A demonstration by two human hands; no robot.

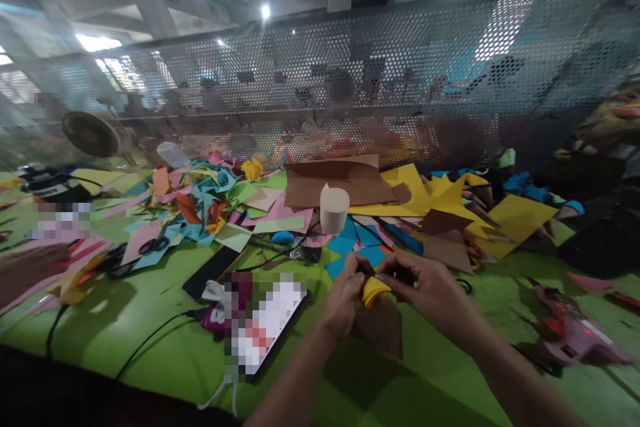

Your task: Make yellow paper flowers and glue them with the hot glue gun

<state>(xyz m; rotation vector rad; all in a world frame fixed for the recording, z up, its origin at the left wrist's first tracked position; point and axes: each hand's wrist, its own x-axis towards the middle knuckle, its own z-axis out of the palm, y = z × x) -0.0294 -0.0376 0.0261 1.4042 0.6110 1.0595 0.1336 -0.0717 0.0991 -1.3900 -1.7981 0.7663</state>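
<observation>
Near the table's front middle, my left hand (pixel 345 300) is closed on a small yellow folded piece (pixel 375 291), which looks like paper or felt. My right hand (pixel 425 285) meets it from the other side, its thumb and fingers pinched at the piece's edge. The two hands almost touch. Below them is a brown sheet (pixel 383 327); whether a hand touches it cannot be seen. Just beyond my fingers lie blue sheets (pixel 345 247).
A white roll (pixel 334 212) stands behind the hands, amid coloured scraps and a large brown sheet (pixel 330 183). A phone (pixel 273 327) and cables lie left; a pink glue gun (pixel 575 333) lies right. Another person's hand (pixel 30 270) is far left, near scissors (pixel 153 244). Perforated metal panel (pixel 320 73) behind.
</observation>
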